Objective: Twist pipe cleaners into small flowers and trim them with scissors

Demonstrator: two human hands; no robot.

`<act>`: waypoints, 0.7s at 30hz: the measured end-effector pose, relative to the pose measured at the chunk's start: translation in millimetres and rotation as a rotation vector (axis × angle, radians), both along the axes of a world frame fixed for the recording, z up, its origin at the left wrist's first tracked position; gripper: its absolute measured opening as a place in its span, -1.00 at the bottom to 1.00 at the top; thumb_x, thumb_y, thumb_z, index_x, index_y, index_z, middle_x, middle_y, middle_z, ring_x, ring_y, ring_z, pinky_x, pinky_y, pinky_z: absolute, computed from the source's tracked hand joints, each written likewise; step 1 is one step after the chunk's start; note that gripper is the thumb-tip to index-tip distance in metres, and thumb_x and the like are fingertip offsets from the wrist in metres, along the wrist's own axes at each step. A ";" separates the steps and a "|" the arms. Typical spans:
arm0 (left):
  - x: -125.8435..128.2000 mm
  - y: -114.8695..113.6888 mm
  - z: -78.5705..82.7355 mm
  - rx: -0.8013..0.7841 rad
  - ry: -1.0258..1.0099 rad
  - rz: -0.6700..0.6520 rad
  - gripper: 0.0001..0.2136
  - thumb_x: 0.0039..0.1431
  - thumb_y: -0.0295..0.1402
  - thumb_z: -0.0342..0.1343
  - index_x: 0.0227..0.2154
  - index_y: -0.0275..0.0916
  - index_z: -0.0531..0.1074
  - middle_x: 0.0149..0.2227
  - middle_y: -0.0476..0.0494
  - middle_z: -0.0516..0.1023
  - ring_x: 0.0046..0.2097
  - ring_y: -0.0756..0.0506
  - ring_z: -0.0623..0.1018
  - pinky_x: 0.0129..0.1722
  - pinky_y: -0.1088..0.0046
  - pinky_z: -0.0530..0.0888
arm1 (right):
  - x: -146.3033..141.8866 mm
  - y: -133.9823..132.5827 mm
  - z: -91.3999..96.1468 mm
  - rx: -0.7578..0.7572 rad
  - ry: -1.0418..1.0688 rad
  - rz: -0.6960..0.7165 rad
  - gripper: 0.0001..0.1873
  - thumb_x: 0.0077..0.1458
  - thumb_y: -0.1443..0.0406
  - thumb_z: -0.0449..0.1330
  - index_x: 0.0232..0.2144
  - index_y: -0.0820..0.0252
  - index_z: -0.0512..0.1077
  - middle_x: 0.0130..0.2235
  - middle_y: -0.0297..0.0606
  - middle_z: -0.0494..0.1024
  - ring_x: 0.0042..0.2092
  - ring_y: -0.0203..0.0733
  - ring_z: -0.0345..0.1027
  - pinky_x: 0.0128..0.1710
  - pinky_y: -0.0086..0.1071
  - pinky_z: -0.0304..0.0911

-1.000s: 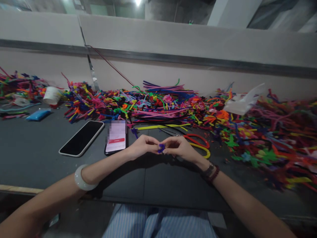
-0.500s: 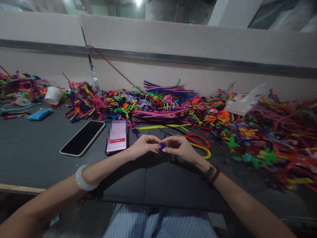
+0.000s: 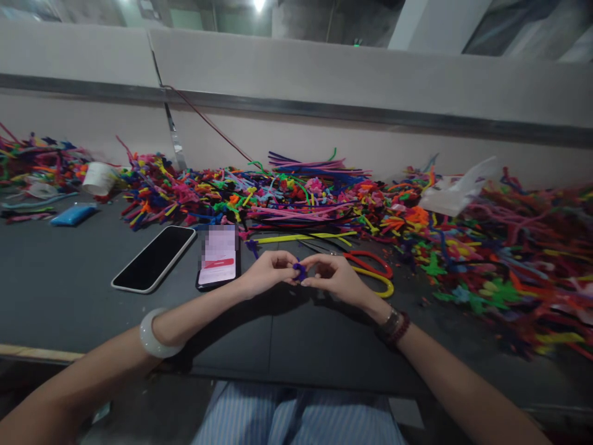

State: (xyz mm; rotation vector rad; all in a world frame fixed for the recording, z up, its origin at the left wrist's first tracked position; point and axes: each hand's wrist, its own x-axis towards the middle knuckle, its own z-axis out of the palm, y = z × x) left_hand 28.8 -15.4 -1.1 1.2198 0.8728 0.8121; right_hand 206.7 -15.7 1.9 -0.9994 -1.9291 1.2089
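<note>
A small piece of bent purple pipe cleaner [image 3: 301, 271] is pinched between my two hands, above the dark table. My left hand [image 3: 272, 270] grips its left side with thumb and fingertips. From the other side, the closed thumb and forefinger of my right hand [image 3: 334, 276] hold it too. Its exact shape is partly hidden by the fingers. Just behind my right hand lie scissors [image 3: 377, 267] with red and yellow handles. Another purple pipe cleaner piece [image 3: 252, 247] rests beyond my left hand, close to yellow pipe cleaners [image 3: 306, 237].
Left of my hands lie a dark-screened phone [image 3: 155, 258] and a lit phone [image 3: 218, 262]. Heaps of coloured pipe cleaners [image 3: 199, 191] line the back wall and spread down the right. A paper cup [image 3: 99, 178], a blue packet [image 3: 73, 215] and white plastic [image 3: 456, 191] sit among them.
The purple piece has shifted slightly left and turned between my fingertips, showing more of its surface. My right thumb and forefinger have parted a little. Everything else stays in place.
</note>
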 end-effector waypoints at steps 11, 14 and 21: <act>-0.9 -1.5 1.5 0.019 0.015 0.006 -0.85 -0.22 -0.41 0.20 -0.54 -0.38 0.40 -0.58 -0.04 0.47 -0.52 0.07 0.44 -0.42 0.56 0.36 | -0.7 0.6 -3.7 -0.021 0.044 -0.005 -0.70 -0.21 0.23 0.29 -0.36 0.25 0.42 -0.46 -0.34 0.41 -0.56 -0.45 0.09 -0.59 -0.52 0.00; -1.8 -2.1 1.4 0.041 0.029 -0.021 -0.88 -0.23 -0.44 0.20 -0.57 -0.38 0.40 -0.60 -0.04 0.47 -0.53 0.07 0.44 -0.44 0.56 0.36 | -2.4 -1.2 -4.2 0.002 0.034 -0.029 -0.73 -0.20 0.23 0.27 -0.40 0.27 0.42 -0.49 -0.36 0.39 -0.57 -0.44 0.09 -0.60 -0.53 0.01; -1.4 -1.5 0.4 0.058 0.019 -0.016 -0.86 -0.22 -0.44 0.20 -0.53 -0.39 0.42 -0.59 -0.03 0.47 -0.52 0.06 0.45 -0.42 0.56 0.39 | -3.1 -0.8 -2.0 0.031 0.021 -0.067 -0.76 -0.18 0.22 0.26 -0.43 0.27 0.42 -0.54 -0.37 0.37 -0.59 -0.45 0.09 -0.62 -0.53 0.01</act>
